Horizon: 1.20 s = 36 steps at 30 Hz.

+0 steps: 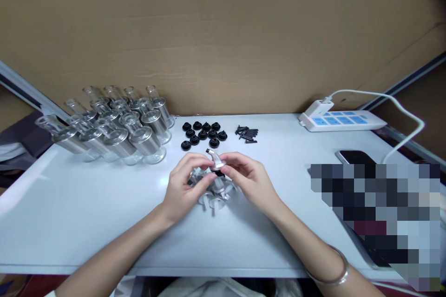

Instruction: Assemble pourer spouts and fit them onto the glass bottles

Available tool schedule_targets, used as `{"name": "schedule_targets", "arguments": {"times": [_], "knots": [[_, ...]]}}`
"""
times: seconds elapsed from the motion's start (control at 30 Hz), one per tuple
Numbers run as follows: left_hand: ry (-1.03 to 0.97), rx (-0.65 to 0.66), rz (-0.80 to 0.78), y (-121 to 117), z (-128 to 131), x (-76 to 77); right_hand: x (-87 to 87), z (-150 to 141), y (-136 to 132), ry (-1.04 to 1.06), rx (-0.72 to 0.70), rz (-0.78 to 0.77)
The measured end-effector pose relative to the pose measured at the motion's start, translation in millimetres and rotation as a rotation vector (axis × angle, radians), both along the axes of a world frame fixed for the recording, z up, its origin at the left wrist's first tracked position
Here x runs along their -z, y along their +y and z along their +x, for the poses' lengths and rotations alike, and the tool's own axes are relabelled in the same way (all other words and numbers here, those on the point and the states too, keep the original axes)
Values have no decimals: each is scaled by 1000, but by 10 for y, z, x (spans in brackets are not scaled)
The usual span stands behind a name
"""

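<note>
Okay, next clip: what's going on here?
A person's left hand and right hand hold a metal spout with a black piece under it, above a pile of metal parts. Behind lie black caps and small black rods; bottles stand to the left, a power strip to the right.

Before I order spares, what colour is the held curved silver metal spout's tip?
The tip shows black in the head view.

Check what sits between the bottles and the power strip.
Black caps, then thin black sticks, going from bottles to power strip; shown in the head view.
</note>
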State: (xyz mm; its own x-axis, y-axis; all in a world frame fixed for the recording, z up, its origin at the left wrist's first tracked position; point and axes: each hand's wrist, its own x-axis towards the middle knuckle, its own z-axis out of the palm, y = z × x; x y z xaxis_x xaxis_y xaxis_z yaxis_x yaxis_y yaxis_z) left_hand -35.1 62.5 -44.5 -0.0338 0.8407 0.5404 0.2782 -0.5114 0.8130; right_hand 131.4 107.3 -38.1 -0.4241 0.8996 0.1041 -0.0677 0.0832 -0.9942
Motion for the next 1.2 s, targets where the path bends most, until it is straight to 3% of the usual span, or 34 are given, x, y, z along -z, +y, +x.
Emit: {"name": "schedule_targets", "arguments": {"times": [0.1,0.23,0.33,0.4,0.47,0.6,0.77,0.83,0.93,1.07,1.2], "knots": [[-260,13,-206,16,11,-34,7,14,10,50,-61,-79],[-379,199,-547,44,-14,-77,10,35,6,175,-245,-322],[-429,281,-633,57,-38,-82,-16,34,-3,275,-380,-457],[-485,290,-658,70,-46,-76,-25,17,-10,260,-423,-452],[-537,245,-675,92,-53,-68,-20,-11,-22,148,-342,-333],[-565,89,-657,142,-71,-46,-15,-16,-19,-222,7,155],[-518,67,-705,138,-58,-51,46,259,280,-577,362,654],[-505,90,-716,125,-42,-58,138,411,463,-799,422,706],[-497,116,-720,117,-26,-57,299,565,656,-1016,345,693],[-491,136,-729,115,-22,-47,408,583,705,-1116,280,656],[-447,134,-709,97,-17,-52,390,540,674,-1210,240,598]]}}
